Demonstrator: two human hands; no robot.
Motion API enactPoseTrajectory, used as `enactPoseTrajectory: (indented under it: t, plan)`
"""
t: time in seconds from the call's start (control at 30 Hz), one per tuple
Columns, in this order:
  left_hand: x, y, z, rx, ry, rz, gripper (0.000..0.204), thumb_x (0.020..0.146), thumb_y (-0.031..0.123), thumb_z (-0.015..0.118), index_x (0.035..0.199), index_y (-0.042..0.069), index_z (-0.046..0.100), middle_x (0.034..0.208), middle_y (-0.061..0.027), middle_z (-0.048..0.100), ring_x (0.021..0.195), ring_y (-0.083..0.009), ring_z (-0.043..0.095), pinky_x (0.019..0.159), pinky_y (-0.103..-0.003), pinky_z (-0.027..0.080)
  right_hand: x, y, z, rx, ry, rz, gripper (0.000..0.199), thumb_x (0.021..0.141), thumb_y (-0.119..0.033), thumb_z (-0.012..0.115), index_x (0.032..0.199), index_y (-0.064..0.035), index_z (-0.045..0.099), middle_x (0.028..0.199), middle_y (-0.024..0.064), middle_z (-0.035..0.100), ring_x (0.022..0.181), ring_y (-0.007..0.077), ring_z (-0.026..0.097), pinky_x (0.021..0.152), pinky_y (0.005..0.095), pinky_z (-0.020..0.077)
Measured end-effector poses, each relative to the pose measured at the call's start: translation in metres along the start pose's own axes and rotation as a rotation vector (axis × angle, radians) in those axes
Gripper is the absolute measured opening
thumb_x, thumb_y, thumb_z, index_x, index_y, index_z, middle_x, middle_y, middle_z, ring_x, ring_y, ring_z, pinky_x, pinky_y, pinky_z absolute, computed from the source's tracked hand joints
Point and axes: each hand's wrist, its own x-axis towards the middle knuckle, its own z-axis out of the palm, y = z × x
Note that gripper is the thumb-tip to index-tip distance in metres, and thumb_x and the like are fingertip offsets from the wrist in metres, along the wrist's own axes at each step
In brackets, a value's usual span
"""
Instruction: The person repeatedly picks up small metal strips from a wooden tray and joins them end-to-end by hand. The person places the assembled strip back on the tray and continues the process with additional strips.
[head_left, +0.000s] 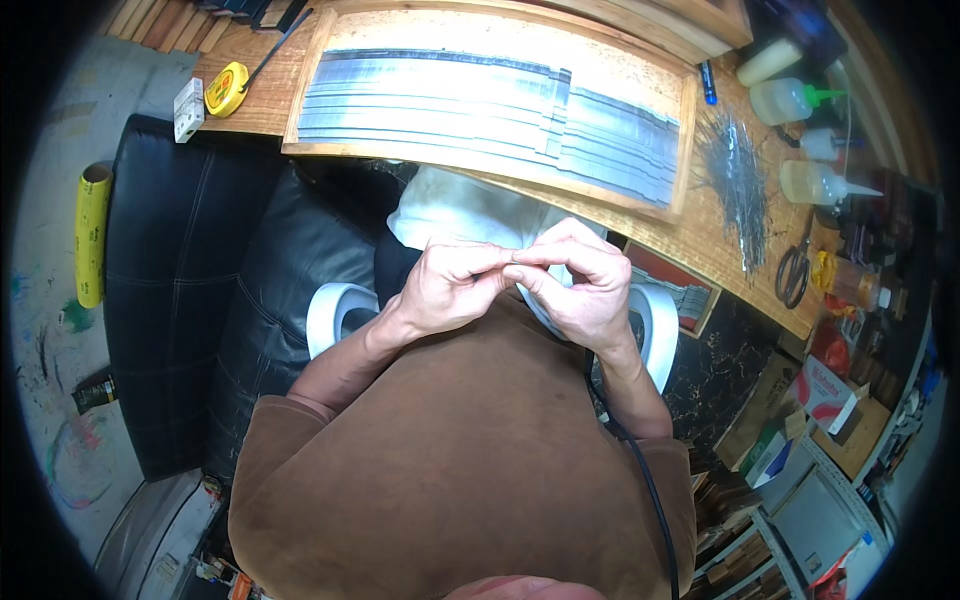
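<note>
My left hand (450,285) and my right hand (580,285) meet in front of my chest, above my lap and short of the table's front edge. Both are closed in a pinch, fingertips against fingertips. Whatever lies between them is too small or hidden to make out. Beyond them on the wooden table is a shallow wooden tray (687,150) with rows of thin grey strips (430,100), glossy under the light. To the tray's right lies a loose pile of thin dark wire-like pieces (740,190). Black-handled scissors (795,272) rest near the table's right end.
A yellow tape measure (226,90) and small white box (188,110) sit at the table's left. Several squeeze bottles (780,102) and a blue pen (709,83) are at right. A black sofa (165,300) stands left; a black cable (650,480) runs down my right side.
</note>
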Motion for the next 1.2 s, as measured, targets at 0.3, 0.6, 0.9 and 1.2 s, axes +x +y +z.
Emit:
enactPoseTrajectory:
  t: [0.3, 0.6, 0.9, 1.2]
  plan:
    - [-0.0001, -0.0021, -0.0001, 0.003, 0.009, 0.017, 0.019, 0.091, 0.000, 0.077, 0.110, 0.002, 0.082, 0.076, -0.0120, 0.073, 0.059, -0.0146, 0.063, 0.056, -0.028, 0.049, 0.0009, 0.0016, 0.0000, 0.017, 0.007, -0.023, 0.020, 0.079, 0.003, 0.090, 0.097, -0.0029, 0.083, 0.089, 0.0065, 0.073, 0.079, 0.0139, 0.068, 0.070, 0.0261, 0.0533]
    - [0.0012, -0.0001, -0.0002, -0.008, 0.009, 0.023, 0.019, 0.091, -0.001, 0.077, 0.109, 0.002, 0.082, 0.079, -0.0131, 0.075, 0.061, -0.0159, 0.067, 0.057, -0.029, 0.051, 0.0021, 0.0014, -0.0006, 0.011, -0.007, -0.052, 0.018, 0.079, 0.008, 0.088, 0.094, 0.0012, 0.081, 0.089, 0.0091, 0.073, 0.079, 0.0139, 0.068, 0.068, 0.0254, 0.0528]
    - [0.0019, 0.0023, -0.0001, -0.006, 0.023, 0.008, 0.022, 0.091, -0.001, 0.078, 0.112, 0.001, 0.082, 0.088, -0.0162, 0.080, 0.071, -0.0194, 0.076, 0.065, -0.029, 0.057, 0.0033, -0.0004, -0.0013, 0.001, -0.009, -0.054, 0.018, 0.079, 0.007, 0.088, 0.094, 0.0008, 0.080, 0.089, 0.0087, 0.073, 0.079, 0.0148, 0.068, 0.070, 0.0268, 0.0532]
    - [0.0021, -0.0017, -0.0016, 0.029, 0.021, 0.045, 0.022, 0.090, 0.000, 0.079, 0.112, 0.002, 0.082, 0.085, -0.0149, 0.079, 0.067, -0.0173, 0.074, 0.062, -0.028, 0.056, 0.0039, -0.0035, -0.0002, -0.047, -0.009, -0.065, 0.019, 0.080, 0.005, 0.087, 0.097, -0.0010, 0.081, 0.089, 0.0078, 0.072, 0.080, 0.0167, 0.069, 0.071, 0.0280, 0.0540]
